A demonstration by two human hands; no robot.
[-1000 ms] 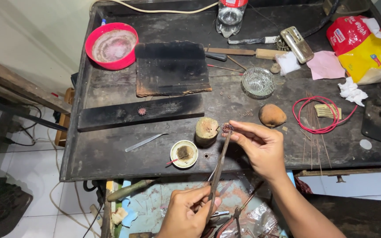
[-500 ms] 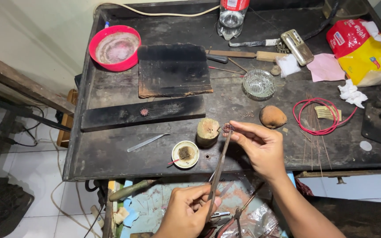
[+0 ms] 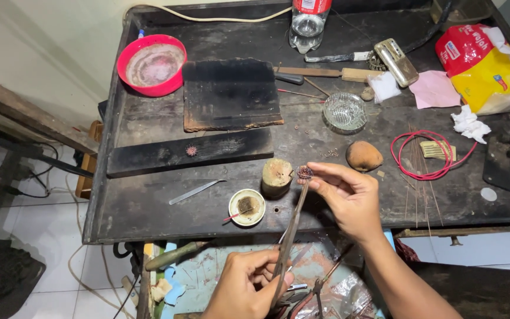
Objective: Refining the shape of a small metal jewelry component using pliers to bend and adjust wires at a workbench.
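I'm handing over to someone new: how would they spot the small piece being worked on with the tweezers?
Start at the dark workbench and find the short wooden stump near its front edge. Just right of it, the right hand pinches a small round reddish beaded piece, met by long tweezers from the left hand. Unlike the similar piece on the black slab, it is held up.

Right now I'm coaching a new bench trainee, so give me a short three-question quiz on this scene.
1. True or false: the left hand holds long tweezers.
2. What sits at the tweezers' tip, by the right hand? A) small round ornament B) coin C) screw
3. What colour is the bowl at the bench's far left corner?

Key: 1 true; 2 A, the small round ornament; 3 red.
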